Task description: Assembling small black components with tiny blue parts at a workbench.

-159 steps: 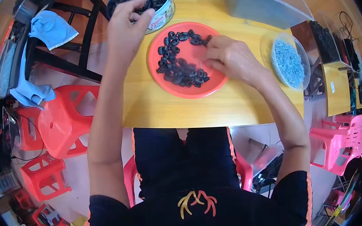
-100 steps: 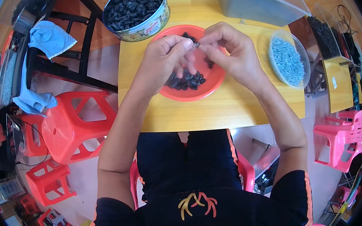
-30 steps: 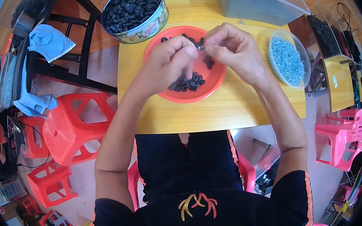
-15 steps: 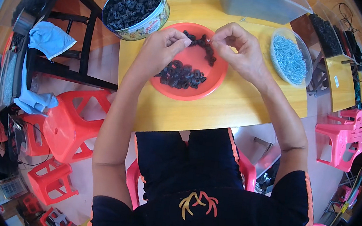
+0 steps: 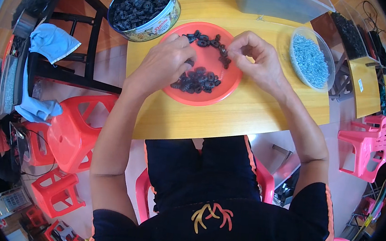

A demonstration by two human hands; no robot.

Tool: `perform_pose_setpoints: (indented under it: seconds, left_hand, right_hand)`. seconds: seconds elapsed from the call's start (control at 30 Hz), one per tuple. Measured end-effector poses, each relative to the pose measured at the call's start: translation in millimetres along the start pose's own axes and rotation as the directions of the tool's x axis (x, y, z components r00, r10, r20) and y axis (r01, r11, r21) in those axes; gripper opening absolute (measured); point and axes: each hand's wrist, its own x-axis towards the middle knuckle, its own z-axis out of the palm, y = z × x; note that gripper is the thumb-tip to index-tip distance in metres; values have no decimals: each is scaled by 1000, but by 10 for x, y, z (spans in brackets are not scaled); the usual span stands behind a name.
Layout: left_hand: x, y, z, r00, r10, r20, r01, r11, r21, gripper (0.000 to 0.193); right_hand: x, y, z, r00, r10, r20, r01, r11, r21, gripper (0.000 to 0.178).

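Note:
A round red plate point(image 5: 204, 58) lies on the yellow table. Small black ridged parts point(image 5: 197, 81) are heaped on its near side, and more black parts point(image 5: 216, 43) form a curved row along its far right side. Over the plate's left part, my left hand point(image 5: 167, 61) is closed, palm down, with a dark bit of a small black part showing at its fingertips. My right hand point(image 5: 258, 60) is at the right rim beside the end of the curved row. Its thumb and forefinger are pinched; whatever is between them is too small to make out.
A round tin point(image 5: 158, 25) full of black parts stands at the far left. To the right is a clear tub point(image 5: 310, 60) of small shiny bluish pieces. Behind sits a translucent bin point(image 5: 280, 5). Red stools point(image 5: 74, 131) and a pink chair point(image 5: 369, 143) flank the table.
My left hand has drawn back from the curved row, left and nearer, and turned palm down with curled fingers. My right hand has shifted slightly right and nearer, still pinched.

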Motion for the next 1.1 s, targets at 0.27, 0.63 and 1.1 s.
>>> perform_pose_setpoints:
  seconds: [0.27, 0.63, 1.1]
  left_hand:
    - [4, 189, 51, 923, -381, 55, 288, 589, -755, 18]
    - [-105, 541, 33, 920, -382, -90, -12, 203, -979, 25]
    - [-79, 670, 255, 850, -526, -26, -232, -330, -915, 17]
  right_hand:
    - [-87, -81, 18, 994, 110, -14, -108, 988, 110, 9]
    - [-193, -368, 114, 999, 45, 17, -48, 949, 312, 11]
    - [-279, -371, 245, 1000, 20, -11, -15, 938, 347, 11]
